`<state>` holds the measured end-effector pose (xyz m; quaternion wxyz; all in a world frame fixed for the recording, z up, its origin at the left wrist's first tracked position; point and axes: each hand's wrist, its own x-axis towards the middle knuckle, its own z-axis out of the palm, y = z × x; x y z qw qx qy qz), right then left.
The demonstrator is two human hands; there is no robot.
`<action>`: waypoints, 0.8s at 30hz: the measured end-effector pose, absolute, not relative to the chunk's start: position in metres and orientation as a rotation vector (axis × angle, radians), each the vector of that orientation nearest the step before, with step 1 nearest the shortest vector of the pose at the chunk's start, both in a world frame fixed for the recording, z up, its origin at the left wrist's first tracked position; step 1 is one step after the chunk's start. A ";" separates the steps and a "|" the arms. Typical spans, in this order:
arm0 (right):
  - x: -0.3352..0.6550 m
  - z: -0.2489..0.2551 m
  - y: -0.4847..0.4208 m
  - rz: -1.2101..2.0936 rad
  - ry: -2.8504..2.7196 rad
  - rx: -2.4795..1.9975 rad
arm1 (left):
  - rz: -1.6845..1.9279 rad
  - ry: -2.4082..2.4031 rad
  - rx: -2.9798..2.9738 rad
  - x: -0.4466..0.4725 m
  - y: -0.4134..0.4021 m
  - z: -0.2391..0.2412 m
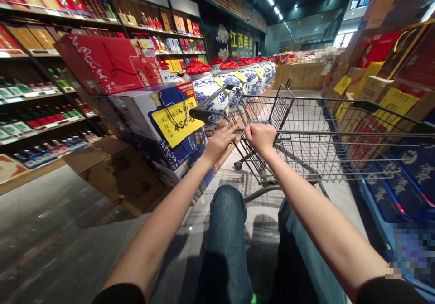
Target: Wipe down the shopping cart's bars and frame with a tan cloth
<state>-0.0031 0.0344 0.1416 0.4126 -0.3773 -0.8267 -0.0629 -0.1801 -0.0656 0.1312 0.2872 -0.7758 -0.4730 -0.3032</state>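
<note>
Shopping cart (319,133) in the head view stands sideways at the fingers of both hands, its wire basket stretching away to their right and its dark handle end (204,115) just left of them. The left hand (220,143) reaches to this near end, fingers loosely bent over a small brownish patch; whether they grasp it or only rest on it, I cannot tell. Just beside it, the right hand (263,137) is clenched, knuckles up, against the cart's top side rail; whether the rail runs inside the curled fingers or they pinch something smaller is hidden.

Left of the fingers, a yellow price sign (178,125) hangs on a blue gift box (136,107), with a red box (112,64) on top. Beyond the fingertips, blue-and-white jars (200,89) line up under red cloths. Well to their right, past the basket, blue boxes (404,181) sit on the floor side. Knees in jeans (227,222) are below the fingers.

To handle this well, I would steady the rail with the right fist and leave the left fingers to the finer work, pressing gently, since the caster (238,165) below them could let the cart roll or swing toward the stacked boxes.
</note>
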 end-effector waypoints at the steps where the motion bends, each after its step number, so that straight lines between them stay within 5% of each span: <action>1: -0.003 0.142 0.034 -0.160 -2.079 -0.945 | -0.757 -1.253 -2.127 -0.176 -0.065 0.121; 5: -0.001 0.142 0.034 -0.167 -2.088 -0.953 | -0.646 -1.188 -2.222 -0.180 -0.066 0.128; 10: -0.002 0.142 0.034 -0.161 -2.092 -0.979 | -0.977 -1.222 -1.874 -0.192 -0.067 0.177; 17: 0.000 0.139 0.036 -0.214 -2.060 -0.941 | -0.631 -1.206 -2.080 -0.163 -0.056 0.128; 24: -0.003 0.135 0.040 -0.235 -2.031 -0.926 | -0.832 -1.431 -1.637 -0.170 -0.067 0.163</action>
